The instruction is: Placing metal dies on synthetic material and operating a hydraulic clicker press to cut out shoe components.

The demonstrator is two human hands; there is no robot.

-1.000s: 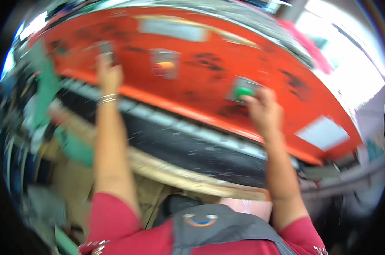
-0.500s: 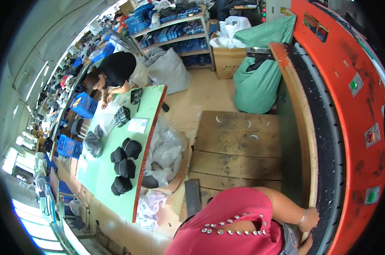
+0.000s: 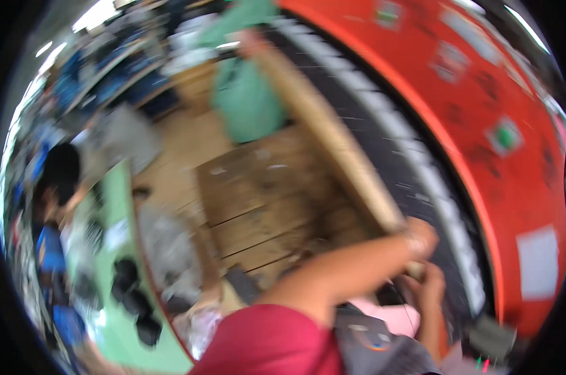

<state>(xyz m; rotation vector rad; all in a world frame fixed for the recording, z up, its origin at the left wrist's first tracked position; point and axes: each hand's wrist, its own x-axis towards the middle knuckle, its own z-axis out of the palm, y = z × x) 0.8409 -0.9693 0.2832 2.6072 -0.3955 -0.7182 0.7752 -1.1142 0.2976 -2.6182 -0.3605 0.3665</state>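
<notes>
My left arm, in a pinkish-red sleeve, reaches across to the wooden board (image 3: 333, 131) that runs along the black bed of the red machine. At the board's near end my left hand (image 3: 422, 236) is closed over the edge, blurred by motion. Just below it is my right hand (image 3: 428, 287), bent near a pale piece at the board's end; its fingers are smeared, so its grip cannot be made out. A dark grey cloth (image 3: 373, 340) with a small printed mark and a light pink cloth (image 3: 392, 317) show beneath my arms.
The red machine panel (image 3: 414, 81) rises at the right with a green button (image 3: 505, 136). At left, a green table (image 3: 117, 187) carries several black caps (image 3: 136, 303). A person in black (image 3: 61, 169) bends over it. A green sack (image 3: 248, 103) stands beyond the wooden platform (image 3: 252, 212).
My view has swung to the right and blurred, so the table and platform sit farther left. More of both arms shows; my left hand stays at the board's edge.
</notes>
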